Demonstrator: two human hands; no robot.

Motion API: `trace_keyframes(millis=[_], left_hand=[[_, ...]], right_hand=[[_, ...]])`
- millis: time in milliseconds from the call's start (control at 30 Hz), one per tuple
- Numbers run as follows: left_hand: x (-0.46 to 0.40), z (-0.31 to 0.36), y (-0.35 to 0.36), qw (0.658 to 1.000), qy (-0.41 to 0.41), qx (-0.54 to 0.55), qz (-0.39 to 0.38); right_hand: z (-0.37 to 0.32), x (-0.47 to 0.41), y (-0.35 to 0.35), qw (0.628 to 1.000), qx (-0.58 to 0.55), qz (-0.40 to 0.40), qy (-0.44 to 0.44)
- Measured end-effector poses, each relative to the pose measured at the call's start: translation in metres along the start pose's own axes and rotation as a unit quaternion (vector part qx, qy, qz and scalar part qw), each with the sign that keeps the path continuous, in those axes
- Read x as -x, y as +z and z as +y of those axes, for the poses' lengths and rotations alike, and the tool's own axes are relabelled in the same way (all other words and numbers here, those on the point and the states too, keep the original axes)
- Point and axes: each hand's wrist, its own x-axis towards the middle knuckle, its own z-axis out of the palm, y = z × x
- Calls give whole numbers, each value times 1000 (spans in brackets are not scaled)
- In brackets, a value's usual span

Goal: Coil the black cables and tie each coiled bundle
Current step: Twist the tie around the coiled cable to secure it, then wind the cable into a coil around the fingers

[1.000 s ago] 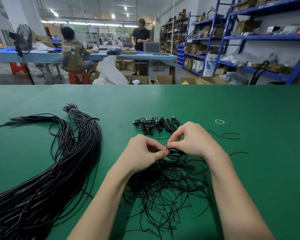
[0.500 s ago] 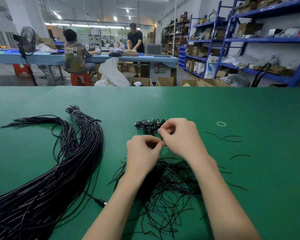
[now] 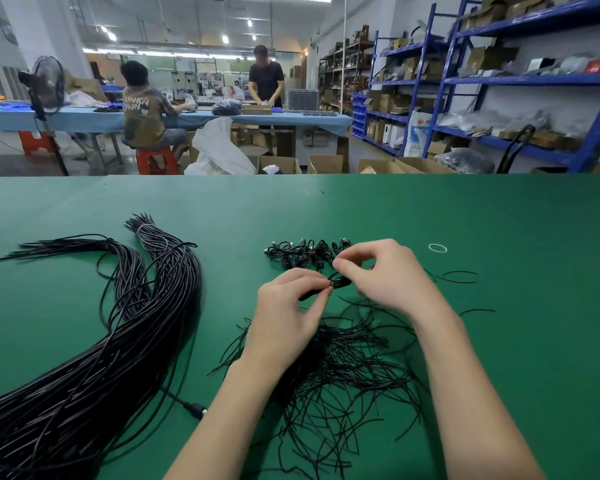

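You are holding a small coiled cable (image 3: 338, 283) just above the green table (image 3: 499, 341), between both hands. Your left hand (image 3: 288, 317) is pinching one end of the coil with curled thumb and forefinger, and your right hand (image 3: 385, 275) is gripping the other end, its fingers curled over the top and pinching the thin tie wrapped round it. Just behind your hands a row of tied coils (image 3: 305, 252) is lying on the table. Below your wrists a loose pile of thin black ties (image 3: 343, 368) is spreading out across the cloth. Off to your left a thick bundle of long black cables (image 3: 118, 341) is curving across the table. A small white ring (image 3: 437, 248) is sitting to the right, well apart from your hands.
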Motion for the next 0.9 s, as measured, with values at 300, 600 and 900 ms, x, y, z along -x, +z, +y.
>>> trace_keyframes(millis=[300,600,900], left_hand=[[6,-1,1,994,88,-31,-63],[3,6,10,999,-23,-46,5],[-15,10,-5,937,-323,121,54]], right_hand=[[5,-1,-1,995,-7,-96,0],[-15,3,22,996,79,46,-22],[-13,2,41,979,11,125,-162]])
